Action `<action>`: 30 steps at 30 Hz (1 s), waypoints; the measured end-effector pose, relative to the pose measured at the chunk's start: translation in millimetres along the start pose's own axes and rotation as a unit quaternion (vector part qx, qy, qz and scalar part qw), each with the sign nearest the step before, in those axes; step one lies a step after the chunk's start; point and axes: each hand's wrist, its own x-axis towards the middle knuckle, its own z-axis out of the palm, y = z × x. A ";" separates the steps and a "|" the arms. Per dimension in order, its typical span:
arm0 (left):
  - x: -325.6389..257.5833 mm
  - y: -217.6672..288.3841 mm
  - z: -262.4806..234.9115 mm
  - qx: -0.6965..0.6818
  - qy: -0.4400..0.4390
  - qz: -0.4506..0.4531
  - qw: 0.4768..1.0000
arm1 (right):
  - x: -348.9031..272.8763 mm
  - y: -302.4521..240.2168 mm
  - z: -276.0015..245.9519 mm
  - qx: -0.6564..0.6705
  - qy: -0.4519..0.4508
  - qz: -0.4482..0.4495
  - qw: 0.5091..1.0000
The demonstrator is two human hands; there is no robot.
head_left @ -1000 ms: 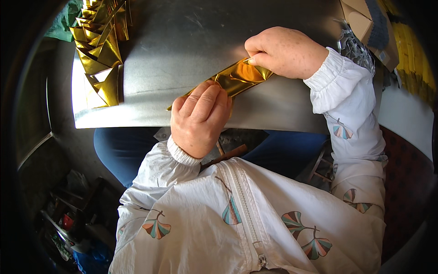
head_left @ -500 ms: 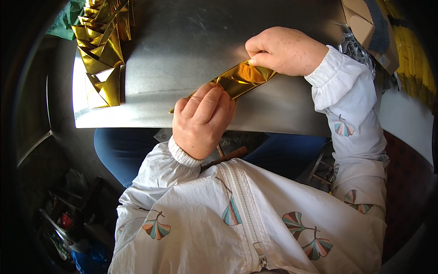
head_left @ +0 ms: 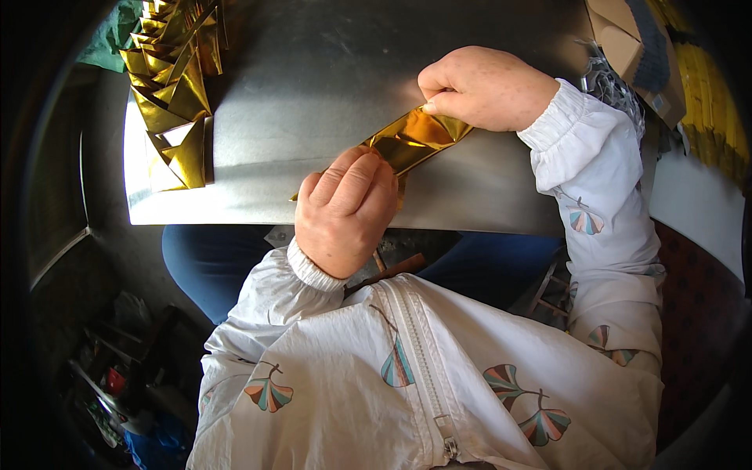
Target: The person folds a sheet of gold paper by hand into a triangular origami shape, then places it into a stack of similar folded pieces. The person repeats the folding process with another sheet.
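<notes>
A shiny gold foil paper strip [head_left: 417, 138], creased and folded, lies slantwise between my hands over the metal tabletop [head_left: 313, 86]. My left hand [head_left: 350, 202] is closed on its lower left end, and a pointed tip of foil sticks out beyond the fingers on the left. At the upper right end my right hand [head_left: 487, 88] pinches the foil's edge between thumb and bent forefinger. The fingertips of my left hand are partly hidden. On the far left side of the table stands a row of folded gold foil pieces [head_left: 184, 90], overlapping one another.
At the back right sit a cardboard box [head_left: 616, 35], crumpled silvery wrapping [head_left: 611, 86] and a bundle of yellow material [head_left: 709, 102]. Green plastic [head_left: 110, 35] hangs at the back left. The table's front edge runs just above my knees.
My left hand has slid slightly down and left along the foil strip. My right hand has shifted a little left, still pinching it.
</notes>
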 end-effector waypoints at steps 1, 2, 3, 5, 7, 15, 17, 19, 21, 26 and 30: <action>1.6 0.7 -0.9 -0.010 -0.006 -0.009 1.000 | -0.3 -0.4 1.1 -0.004 0.009 0.005 1.000; 3.3 1.5 -2.0 -0.019 -0.013 -0.019 1.000 | -0.6 -0.9 1.9 -0.008 0.018 0.010 1.000; 4.9 2.2 -3.0 -0.027 -0.022 -0.030 0.999 | -1.1 -1.2 2.2 -0.004 0.017 0.008 1.000; 8.2 3.3 -3.8 -0.024 -0.038 -0.033 0.998 | -2.0 -1.1 2.0 0.001 0.017 0.006 1.000; 11.6 3.0 -2.2 -0.032 -0.039 -0.035 0.998 | -2.0 -0.6 2.1 0.003 0.014 0.002 1.000; 13.5 -1.2 4.9 -0.051 -0.023 -0.026 0.998 | -1.5 -1.2 0.4 0.016 0.003 0.013 1.000; 12.6 -1.7 5.1 -0.053 -0.028 -0.021 0.998 | -1.8 -2.1 -0.3 0.017 0.005 0.014 1.000; 12.3 -1.8 5.5 -0.051 -0.029 -0.024 0.998 | -1.7 -2.1 -0.2 0.010 0.001 0.016 1.000; 12.9 -1.7 6.6 -0.040 -0.024 -0.027 0.999 | -1.3 -1.7 0.6 0.002 0.004 0.020 1.000; 14.3 -2.5 6.7 -0.006 -0.123 0.015 0.992 | -0.5 -5.1 1.8 -0.021 0.012 0.041 0.999; 15.3 0.8 7.3 0.007 -0.144 0.003 0.990 | -2.3 -2.0 0.7 -0.038 0.031 0.047 0.998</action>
